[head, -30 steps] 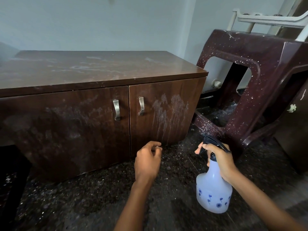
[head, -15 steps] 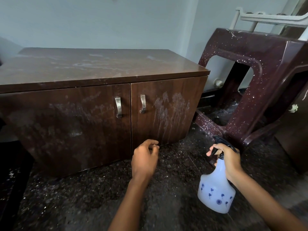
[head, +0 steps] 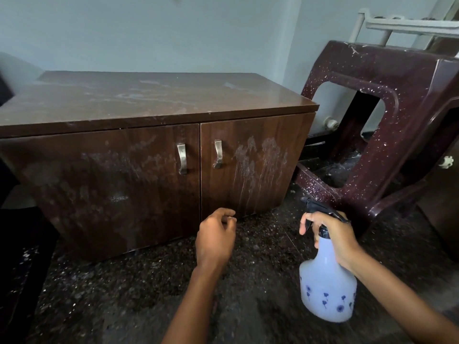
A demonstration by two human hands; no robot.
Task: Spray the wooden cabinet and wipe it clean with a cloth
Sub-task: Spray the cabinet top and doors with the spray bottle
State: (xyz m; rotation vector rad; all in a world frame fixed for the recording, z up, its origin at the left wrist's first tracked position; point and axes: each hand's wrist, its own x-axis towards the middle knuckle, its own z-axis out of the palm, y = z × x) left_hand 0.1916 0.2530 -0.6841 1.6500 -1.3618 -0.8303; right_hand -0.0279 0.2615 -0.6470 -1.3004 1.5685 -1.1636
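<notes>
head view: over the last second i saw very little change. the right hand [head: 335, 234] stayed clamped round the neck of the spray bottle [head: 325, 289] at five o'clock in frame. one finger reached to the trigger and the nozzle pointed up toward eleven o'clock at the wooden cabinet [head: 149, 103]. the bottle had only drifted a touch. the left hand [head: 216, 239], near six o'clock, stayed loosely curled and held nothing, just short of the foot of the right door [head: 248, 170].

white drip runs streaked that door, and they looked the same as a second before, with no fresh mist that i could make out. the left door [head: 99, 182], at nine o'clock, carried a patchy haze and the top was smeared too. i judged that the spraying had paused or finished and the wiping had not begun. no cloth showed anywhere, so the free hand would have had to fetch one. a maroon plastic stool [head: 409, 95] lay tipped over at two o'clock.
</notes>
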